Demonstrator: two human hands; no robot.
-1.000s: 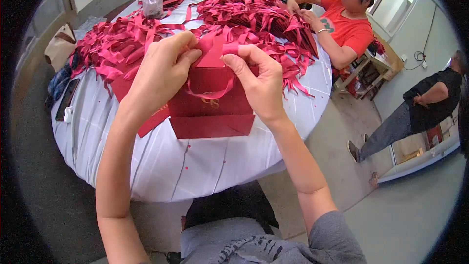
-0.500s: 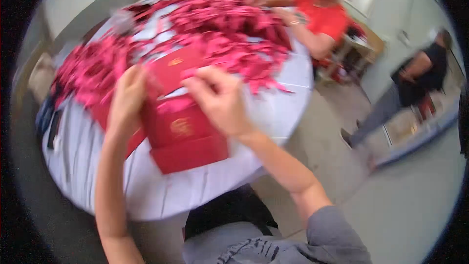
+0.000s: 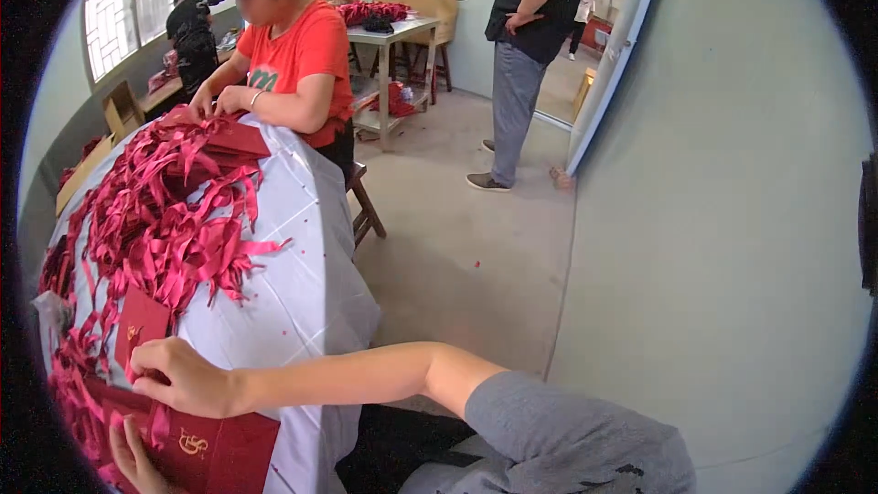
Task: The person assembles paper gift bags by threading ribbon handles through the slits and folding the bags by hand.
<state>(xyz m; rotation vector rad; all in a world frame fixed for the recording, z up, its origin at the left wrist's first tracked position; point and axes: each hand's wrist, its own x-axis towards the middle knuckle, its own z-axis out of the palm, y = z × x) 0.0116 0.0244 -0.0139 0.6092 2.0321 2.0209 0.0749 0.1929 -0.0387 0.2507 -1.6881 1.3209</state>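
A flat red folded card with a gold emblem lies at the lower left, over the edge of the round table. My right hand is above its far part, thumb and fingers pinched on a pink ribbon that runs down across the card. At the lower rim my left hand grips the card's left part; the view's edge cuts off most of this hand. Just beyond my right hand lies another red card with a gold mark. Farther off is a big heap of red cards with pink ribbons.
A white cloth covers the table. Across it a person in a red shirt handles red pieces beside a wooden stool. Someone in black stands by an open door. A farther table holds more red pieces.
The view has swung right, so the table and my hands now appear farther left and lower. My right hand still pinches the ribbon above the card; my left still grips the card.
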